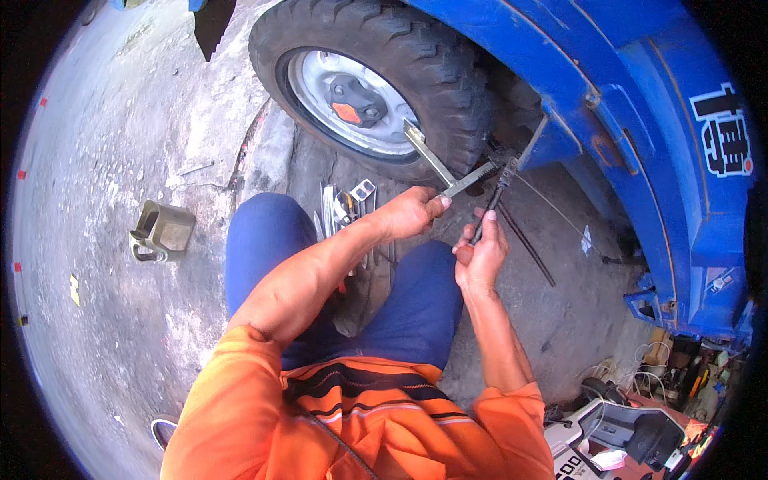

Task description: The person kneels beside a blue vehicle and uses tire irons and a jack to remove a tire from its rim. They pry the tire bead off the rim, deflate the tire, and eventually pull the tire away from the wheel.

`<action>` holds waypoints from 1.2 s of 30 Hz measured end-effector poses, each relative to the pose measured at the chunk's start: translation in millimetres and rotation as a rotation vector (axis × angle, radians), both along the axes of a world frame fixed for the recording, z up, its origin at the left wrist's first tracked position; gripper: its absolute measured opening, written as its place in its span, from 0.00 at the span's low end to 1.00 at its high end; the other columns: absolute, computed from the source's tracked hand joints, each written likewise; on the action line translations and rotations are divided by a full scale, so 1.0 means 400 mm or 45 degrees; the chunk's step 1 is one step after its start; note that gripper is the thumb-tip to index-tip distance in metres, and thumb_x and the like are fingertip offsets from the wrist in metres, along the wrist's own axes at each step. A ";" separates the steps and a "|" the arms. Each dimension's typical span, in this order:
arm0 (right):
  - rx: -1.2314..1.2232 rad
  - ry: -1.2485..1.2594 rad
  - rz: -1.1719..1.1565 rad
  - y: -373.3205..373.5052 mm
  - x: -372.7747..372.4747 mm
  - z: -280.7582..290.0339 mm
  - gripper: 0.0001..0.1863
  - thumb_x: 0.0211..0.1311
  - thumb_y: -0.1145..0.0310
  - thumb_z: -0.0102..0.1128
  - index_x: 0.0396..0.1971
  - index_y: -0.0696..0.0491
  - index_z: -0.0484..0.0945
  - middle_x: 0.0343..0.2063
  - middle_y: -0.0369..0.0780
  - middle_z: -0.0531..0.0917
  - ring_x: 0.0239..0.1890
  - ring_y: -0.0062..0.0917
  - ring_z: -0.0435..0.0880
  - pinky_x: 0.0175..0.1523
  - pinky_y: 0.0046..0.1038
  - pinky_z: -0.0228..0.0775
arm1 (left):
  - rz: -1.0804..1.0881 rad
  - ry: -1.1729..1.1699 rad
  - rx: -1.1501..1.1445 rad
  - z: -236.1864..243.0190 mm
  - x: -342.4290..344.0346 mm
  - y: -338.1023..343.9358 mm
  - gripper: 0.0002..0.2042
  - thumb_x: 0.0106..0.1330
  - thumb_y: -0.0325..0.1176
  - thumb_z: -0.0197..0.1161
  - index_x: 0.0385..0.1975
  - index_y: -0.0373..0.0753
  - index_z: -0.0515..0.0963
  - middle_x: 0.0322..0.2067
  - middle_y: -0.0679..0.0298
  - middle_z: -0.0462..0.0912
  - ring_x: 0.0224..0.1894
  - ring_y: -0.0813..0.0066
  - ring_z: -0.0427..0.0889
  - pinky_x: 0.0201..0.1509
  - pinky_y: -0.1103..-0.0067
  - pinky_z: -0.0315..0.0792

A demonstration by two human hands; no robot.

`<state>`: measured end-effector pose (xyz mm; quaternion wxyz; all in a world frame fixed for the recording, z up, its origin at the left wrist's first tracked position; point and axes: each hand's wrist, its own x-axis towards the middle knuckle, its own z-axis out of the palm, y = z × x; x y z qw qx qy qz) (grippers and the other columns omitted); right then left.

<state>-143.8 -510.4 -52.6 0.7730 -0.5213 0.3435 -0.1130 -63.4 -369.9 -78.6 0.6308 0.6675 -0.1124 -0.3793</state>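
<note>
My left hand [415,213] is closed round the near end of a flat grey metal tool [433,159]. Its two arms meet at an angle by my fingers; one reaches across the tyre [352,88] toward the pale wheel rim, the other points right. In my right hand [482,250] is a dark slim rod [498,197], gripped between thumb and fingers, its far end close to the tool's right arm. Whether the two touch I cannot tell. A second black rod [530,251] slants down to the right beside this hand.
Metal hand tools [344,210] lie on the concrete between my knees. To the left sits an open drab-coloured metal container [162,230]. A blue vehicle body [640,152] overhangs the right side. At lower right are a white and grey case-like object [624,436] and assorted clutter.
</note>
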 end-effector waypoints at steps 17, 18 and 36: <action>-0.435 0.676 1.244 -0.460 0.113 0.206 0.19 0.64 0.54 0.55 0.31 0.57 0.77 0.15 0.36 0.72 0.11 0.16 0.65 0.13 0.18 0.55 | -0.031 0.015 0.079 0.037 0.007 0.007 0.22 0.70 0.48 0.52 0.32 0.30 0.74 0.21 0.63 0.73 0.26 0.74 0.72 0.31 0.74 0.67; -0.456 0.683 1.221 -0.446 0.107 0.201 0.19 0.64 0.53 0.54 0.30 0.57 0.76 0.14 0.36 0.71 0.10 0.16 0.63 0.12 0.19 0.53 | -0.019 -0.010 0.071 0.021 0.003 0.004 0.22 0.70 0.49 0.51 0.31 0.31 0.74 0.21 0.64 0.73 0.24 0.76 0.71 0.28 0.76 0.66; -0.054 0.318 0.070 0.035 0.010 0.020 0.16 0.71 0.53 0.46 0.31 0.51 0.67 0.15 0.33 0.69 0.09 0.15 0.63 0.12 0.21 0.56 | -0.007 -0.169 0.200 -0.017 0.015 -0.002 0.22 0.69 0.49 0.52 0.38 0.30 0.76 0.21 0.64 0.74 0.24 0.76 0.70 0.29 0.74 0.68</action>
